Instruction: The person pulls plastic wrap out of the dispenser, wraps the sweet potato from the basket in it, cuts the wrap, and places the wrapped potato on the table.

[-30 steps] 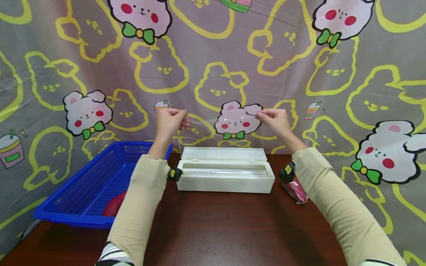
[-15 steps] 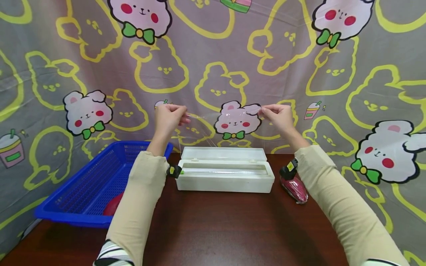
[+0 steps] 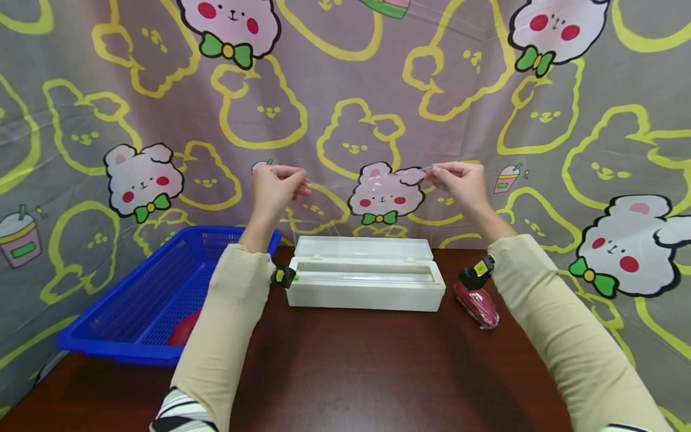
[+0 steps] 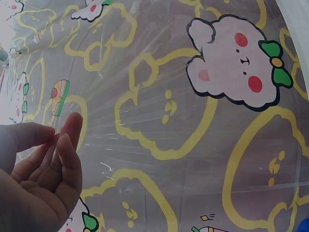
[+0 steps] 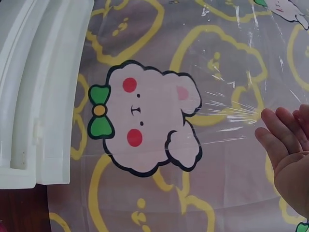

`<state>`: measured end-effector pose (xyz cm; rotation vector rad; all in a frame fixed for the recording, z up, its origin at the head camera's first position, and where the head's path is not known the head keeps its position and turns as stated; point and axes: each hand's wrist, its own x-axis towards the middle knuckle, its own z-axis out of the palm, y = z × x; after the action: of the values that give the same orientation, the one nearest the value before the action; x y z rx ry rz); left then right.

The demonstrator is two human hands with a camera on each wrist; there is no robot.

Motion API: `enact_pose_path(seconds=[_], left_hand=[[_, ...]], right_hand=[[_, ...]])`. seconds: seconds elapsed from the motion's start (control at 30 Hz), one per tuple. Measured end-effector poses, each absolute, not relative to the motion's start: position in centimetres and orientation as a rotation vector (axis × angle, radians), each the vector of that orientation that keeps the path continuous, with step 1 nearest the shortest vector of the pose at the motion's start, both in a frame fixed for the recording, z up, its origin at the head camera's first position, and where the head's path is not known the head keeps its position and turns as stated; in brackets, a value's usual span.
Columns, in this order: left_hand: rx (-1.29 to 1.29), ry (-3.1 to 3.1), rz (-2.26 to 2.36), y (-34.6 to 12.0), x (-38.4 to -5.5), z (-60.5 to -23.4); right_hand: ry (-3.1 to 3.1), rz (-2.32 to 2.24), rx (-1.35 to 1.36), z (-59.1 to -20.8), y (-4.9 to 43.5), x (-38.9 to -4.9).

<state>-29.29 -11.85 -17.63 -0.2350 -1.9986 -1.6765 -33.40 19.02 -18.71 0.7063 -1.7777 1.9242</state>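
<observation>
A sheet of clear cling film [image 3: 372,175] stretches between the two hands, above a white cling film box [image 3: 364,296]. The left hand [image 3: 276,191] pinches one corner of the film between thumb and finger; creases fan out from that grip in the left wrist view. The right hand [image 3: 461,186] pinches the other corner, and similar creases [image 5: 231,113] run to its fingertips. The box's lid [image 3: 363,247] is tipped back, and a roll of film [image 3: 364,276] lies inside. The film's lower part is hard to see against the patterned cloth.
On the left stands a blue plastic basket [image 3: 121,350] with a red object [image 3: 185,328] in it, partly hidden by the left sleeve. A red object wrapped in film [image 3: 478,307] lies right of the box on the brown table [image 3: 372,372]. Patterned cloth [image 3: 345,72] hangs behind.
Both hands have risen slightly, and the right hand has moved a little to the right, with the film held between them. The box, basket and wrapped red object have stayed in place.
</observation>
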Motion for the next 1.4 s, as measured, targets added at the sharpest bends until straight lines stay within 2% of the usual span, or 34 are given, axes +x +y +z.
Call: enact_pose_path(seconds=[0.43,0.6,0.9,1.13,1.4], left_hand=[[-0.273,-1.984,-1.688,-11.7,-28.5,-17.9],[-0.362,-1.991,-1.671,-11.8,-27.1,-18.5],[-0.471,-2.002,-1.597,-12.8,-22.7,-21.0],[-0.514,-2.068,-1.497,-12.7,-19.8,-23.1],[-0.572,-2.231,-1.349,-12.9,-15.6,-25.7]], right_hand=[[-1.697,2.008,0.753,-18.7,19.3,-32.7],[-1.732,1.985,0.785,-19.0,19.9,-31.6],[-1.776,2.055,0.863,-19.5,21.9,-27.0],[-2.222,1.719,0.66,-20.3,23.6,-22.8],[-2.598,1.4,0.812,-23.3,25.4,-18.8]])
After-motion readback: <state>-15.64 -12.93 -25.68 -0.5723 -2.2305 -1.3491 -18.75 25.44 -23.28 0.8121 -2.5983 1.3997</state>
